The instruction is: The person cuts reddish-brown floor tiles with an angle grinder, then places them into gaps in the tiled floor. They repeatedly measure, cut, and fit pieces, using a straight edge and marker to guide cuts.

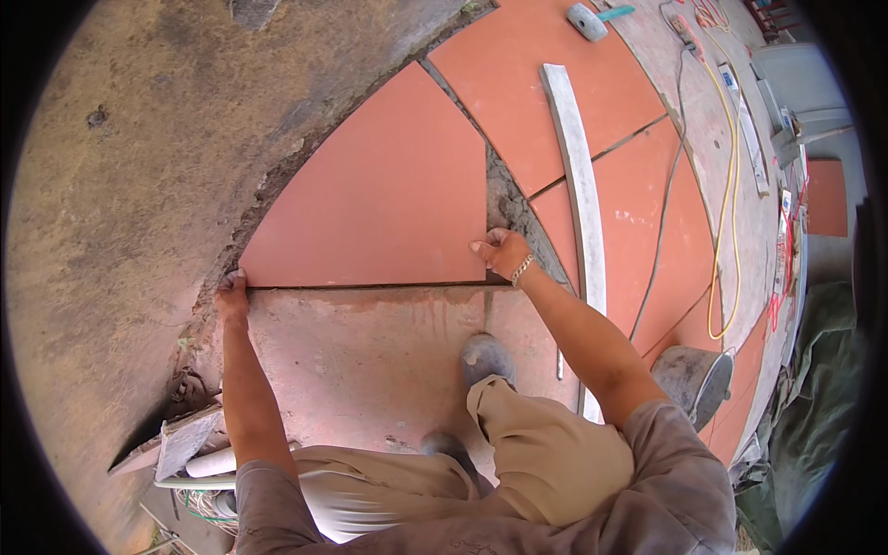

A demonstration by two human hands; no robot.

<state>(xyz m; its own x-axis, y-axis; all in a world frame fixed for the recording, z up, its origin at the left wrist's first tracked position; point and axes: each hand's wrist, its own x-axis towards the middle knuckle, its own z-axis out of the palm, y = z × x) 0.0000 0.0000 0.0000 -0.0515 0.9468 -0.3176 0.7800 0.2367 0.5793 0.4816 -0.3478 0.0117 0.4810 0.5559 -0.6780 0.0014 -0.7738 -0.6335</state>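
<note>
Rough, stained concrete (185, 139) borders the left edge of the floor (370, 361), where the angled terracotta tile (370, 185) lies. My right hand (501, 254) pinches the tile's right edge by its near corner, fingers curled in tight. My left hand (233, 294) has its fingertips drawn together at the near left corner; I cannot tell whether they grip it. Grey mortar (507, 199) shows between the tile and a white straightedge (575, 157).
</note>
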